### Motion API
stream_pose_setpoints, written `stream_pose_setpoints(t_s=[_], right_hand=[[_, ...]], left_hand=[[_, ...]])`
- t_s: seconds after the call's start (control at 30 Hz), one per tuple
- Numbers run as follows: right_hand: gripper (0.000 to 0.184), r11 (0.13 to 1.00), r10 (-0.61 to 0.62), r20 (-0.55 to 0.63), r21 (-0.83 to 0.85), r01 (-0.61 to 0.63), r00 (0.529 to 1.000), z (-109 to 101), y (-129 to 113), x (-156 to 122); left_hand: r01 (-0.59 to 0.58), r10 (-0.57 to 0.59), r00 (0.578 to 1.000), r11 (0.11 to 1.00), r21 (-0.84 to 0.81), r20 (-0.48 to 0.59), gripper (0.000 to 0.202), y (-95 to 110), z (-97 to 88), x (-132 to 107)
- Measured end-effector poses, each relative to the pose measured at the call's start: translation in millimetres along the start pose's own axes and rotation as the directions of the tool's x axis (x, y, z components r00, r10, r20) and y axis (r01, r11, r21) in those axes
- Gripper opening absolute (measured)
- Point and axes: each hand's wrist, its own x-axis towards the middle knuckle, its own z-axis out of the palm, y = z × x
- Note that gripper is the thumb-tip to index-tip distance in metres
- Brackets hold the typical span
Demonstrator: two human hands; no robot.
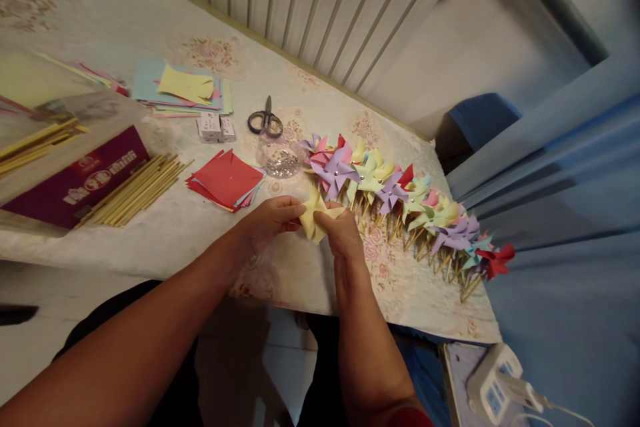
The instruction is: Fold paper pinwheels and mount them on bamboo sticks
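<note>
Between my two hands, just above the near part of the table, is a yellow paper pinwheel (313, 217) with its blades folded inward. My left hand (280, 217) pinches its left side between thumb and fingers. From the right, my right hand (344, 230) grips it, the thumb pressed on the paper near the middle. Just beyond my hands lies a clear bag of small shiny metal pins (281, 161). A stack of cut red paper squares (227, 177) sits left of it. To the right stretches a long row of finished paper pinwheels (390, 193) on sticks.
Black-handled scissors (266, 121), small white boxes (216, 127) and a pile of coloured paper (185, 87) lie farther back. At left are bundled wooden sticks (140, 193) and a purple box (85, 180). A radiator (300, 7) borders the table; a power strip (495, 383) is at lower right.
</note>
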Motion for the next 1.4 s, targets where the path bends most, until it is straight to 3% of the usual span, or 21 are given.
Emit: stream_pose_setpoints(t_s=[0.23, 0.37, 0.53, 0.93, 1.2, 1.3, 1.4], right_hand=[[0.018, 0.975, 0.003, -0.158, 0.222, 0.033, 0.987, 13, 6, 3], [0.017, 0.962, 0.006, -0.190, 0.268, 0.046, 0.982, 17, 8, 3], [0.019, 0.980, -0.030, -0.174, 0.190, 0.063, 0.984, 18, 13, 2], [0.019, 0.988, 0.009, -0.170, 0.155, 0.017, 0.985, 24, 15, 0], [0.026, 0.976, 0.006, -0.162, 0.216, 0.029, 0.987, 26, 14, -2], [0.032, 0.980, -0.040, -0.214, 0.182, 0.080, 0.976, 25, 8, -5], [0.032, 0.972, -0.169, -0.306, 0.105, 0.209, 0.937, 23, 0, -10]], left_hand=[[-0.044, 0.062, 0.997, 0.948, -0.316, 0.048, 0.025, -18, 9.6, 5], [-0.084, 0.097, 0.995, 0.960, -0.267, 0.033, 0.027, -19, 18.0, 6], [-0.125, 0.122, 0.992, 0.965, -0.228, -0.031, 0.022, -18, 25.1, 5], [-0.131, 0.106, 0.985, 0.971, -0.199, -0.133, 0.011, -25, 24.3, 9], [-0.164, 0.144, 0.982, 0.971, -0.173, -0.123, 0.013, -19, 23.1, 8], [-0.174, 0.146, 0.977, 0.968, -0.182, -0.157, 0.013, -13, 20.8, 9], [-0.196, 0.158, 0.969, 0.960, -0.202, -0.189, 0.013, -7, 17.2, 10]])
